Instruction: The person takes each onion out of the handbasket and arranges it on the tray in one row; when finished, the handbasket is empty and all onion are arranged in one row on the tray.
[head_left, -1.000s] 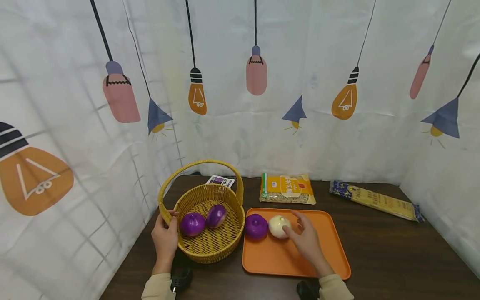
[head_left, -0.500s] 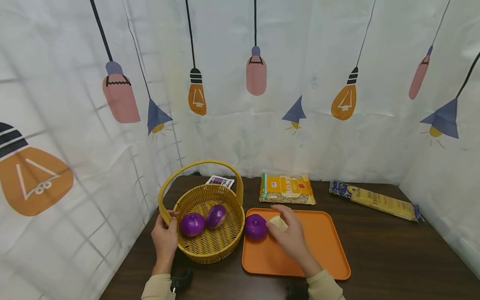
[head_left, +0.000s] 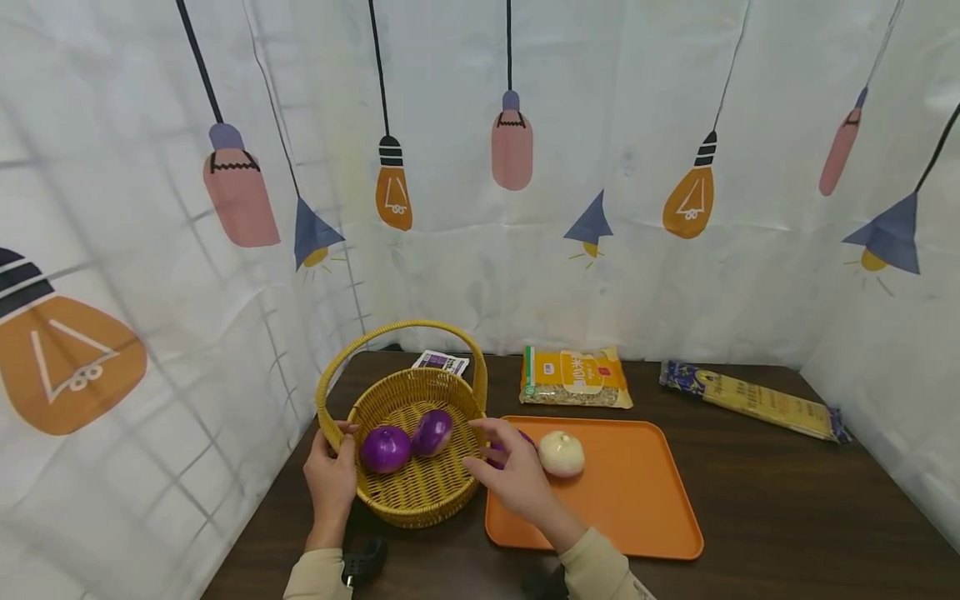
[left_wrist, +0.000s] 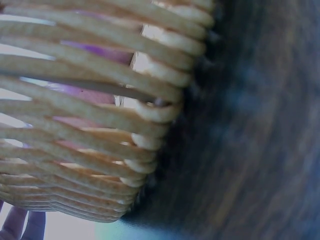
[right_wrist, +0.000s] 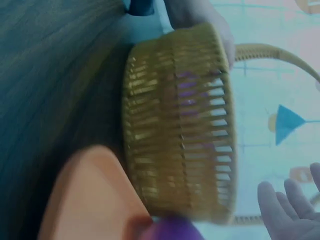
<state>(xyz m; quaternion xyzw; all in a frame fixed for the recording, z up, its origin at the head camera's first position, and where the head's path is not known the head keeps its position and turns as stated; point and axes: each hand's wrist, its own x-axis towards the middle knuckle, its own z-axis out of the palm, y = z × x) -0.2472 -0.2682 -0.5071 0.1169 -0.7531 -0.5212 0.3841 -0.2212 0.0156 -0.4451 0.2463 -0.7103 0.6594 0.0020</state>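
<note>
My left hand [head_left: 332,487] grips the left rim of the yellow wicker basket [head_left: 423,510], at the foot of its arched handle. Inside lie two purple onions, one round onion [head_left: 386,450] and one tilted onion [head_left: 432,433]. Fingers spread and holding nothing, my right hand [head_left: 519,482] hovers by the basket's right rim. It mostly hides a third purple onion [right_wrist: 172,231] on the orange tray [head_left: 622,508]. To that onion's right sits a white onion [head_left: 562,454]. The left wrist view shows the woven side [left_wrist: 85,120] up close, with fingertips [left_wrist: 34,227] at the rim.
Behind the tray lies an orange-yellow bag of grain [head_left: 576,379]. A long yellow and blue packet [head_left: 753,402] rests at the back right of the dark wooden table [head_left: 787,500]. A small white and purple packet [head_left: 441,362] is partly behind the basket. Printed curtains surround the table.
My right hand has swept left, across the white onion and over the purple onion to the basket's rim. The white onion shows again. My left hand and the basket have stayed put.
</note>
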